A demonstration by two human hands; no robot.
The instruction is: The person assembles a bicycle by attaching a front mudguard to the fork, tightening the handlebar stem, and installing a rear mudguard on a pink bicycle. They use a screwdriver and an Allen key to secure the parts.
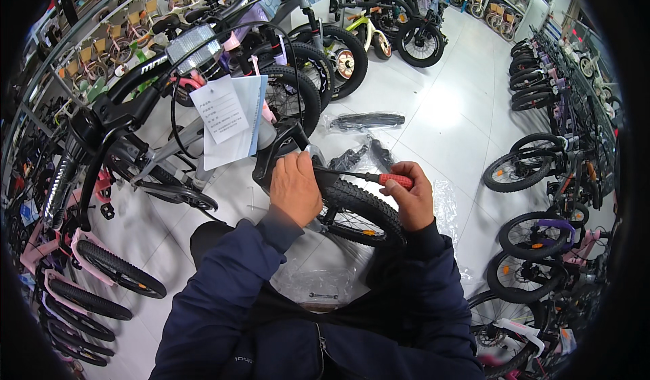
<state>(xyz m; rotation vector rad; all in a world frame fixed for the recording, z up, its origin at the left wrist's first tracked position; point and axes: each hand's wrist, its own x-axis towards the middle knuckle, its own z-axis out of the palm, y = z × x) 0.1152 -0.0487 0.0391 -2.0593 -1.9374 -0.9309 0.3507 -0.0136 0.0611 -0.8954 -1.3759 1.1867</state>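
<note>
One red-handled screwdriver [395, 180], grasped by my right fingers [402, 192], points left above the front wheel [371, 209]; my left fingers [296, 165] clasp a black fitting [263, 171]. An angled push, I judge, could stab them.

Wht tiled flr [464, 160] w/ bright glare [447, 99], lt-colored shelving [514, 1] at bk R.

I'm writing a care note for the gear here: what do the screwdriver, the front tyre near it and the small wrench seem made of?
Screwdriver handle: probably plastic, red; its shaft is likely metal, thin, straight and dark.
Tyre: apparently rubber, matt black with knobbly tread.
Wrench: likely steel, judging by its grey colour; too small to tell its finish.
</note>
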